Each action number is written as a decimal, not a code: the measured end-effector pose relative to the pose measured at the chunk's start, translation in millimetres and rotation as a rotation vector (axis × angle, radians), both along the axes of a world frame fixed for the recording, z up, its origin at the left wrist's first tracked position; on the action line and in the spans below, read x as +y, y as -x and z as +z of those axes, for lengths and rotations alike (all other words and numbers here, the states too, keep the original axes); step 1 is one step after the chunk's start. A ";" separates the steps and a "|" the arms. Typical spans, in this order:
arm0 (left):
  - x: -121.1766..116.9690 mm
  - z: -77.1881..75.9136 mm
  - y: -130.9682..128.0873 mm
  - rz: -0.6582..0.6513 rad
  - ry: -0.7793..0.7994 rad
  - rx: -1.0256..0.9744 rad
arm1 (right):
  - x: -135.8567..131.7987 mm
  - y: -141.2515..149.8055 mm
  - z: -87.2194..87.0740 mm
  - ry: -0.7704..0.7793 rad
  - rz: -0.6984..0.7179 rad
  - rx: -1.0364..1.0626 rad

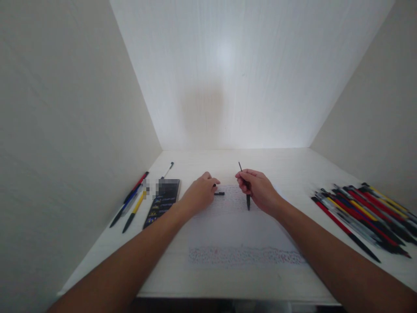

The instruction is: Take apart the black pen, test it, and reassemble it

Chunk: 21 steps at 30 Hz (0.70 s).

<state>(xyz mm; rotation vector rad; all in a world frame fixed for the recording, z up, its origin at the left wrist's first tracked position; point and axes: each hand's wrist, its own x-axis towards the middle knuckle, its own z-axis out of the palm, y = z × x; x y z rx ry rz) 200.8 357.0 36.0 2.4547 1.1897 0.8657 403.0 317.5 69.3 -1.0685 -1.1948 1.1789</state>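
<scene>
My right hand (259, 190) grips a thin black pen (248, 201) over a sheet of white paper (234, 226) covered with scribbled lines. The pen's thin end sticks up past my fingers and its thicker end points down toward me. My left hand (200, 194) rests on the paper just left of it, fingertips curled on a small black piece (220, 193), maybe a pen cap, that lies on the sheet.
Several red, black, yellow and blue pens (361, 215) lie bunched at the right. At the left lie three pens (130, 204), a black card or box (162, 202) and one more pen (167, 169). White walls close in on three sides.
</scene>
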 end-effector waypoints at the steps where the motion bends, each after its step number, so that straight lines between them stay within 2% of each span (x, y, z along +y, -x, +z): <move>1: 0.8 -0.4 -0.5 -0.023 0.002 -0.022 | -0.3 0.4 1.1 0.006 -0.005 0.014; 7: 3.9 -0.1 -0.7 -0.070 0.016 -0.115 | -5.3 3.8 1.9 -0.043 0.041 0.029; 12: 3.7 4.7 -0.9 -0.021 -0.001 -0.051 | -8.6 5.3 -0.3 -0.114 0.136 0.105; 16: -12.9 14.0 -10.0 -0.037 -0.038 -0.088 | -11.8 7.8 7.1 -0.123 0.134 0.220; 21: -42.9 22.1 -27.9 -0.101 0.112 -0.123 | -17.4 10.6 19.3 -0.104 0.026 0.258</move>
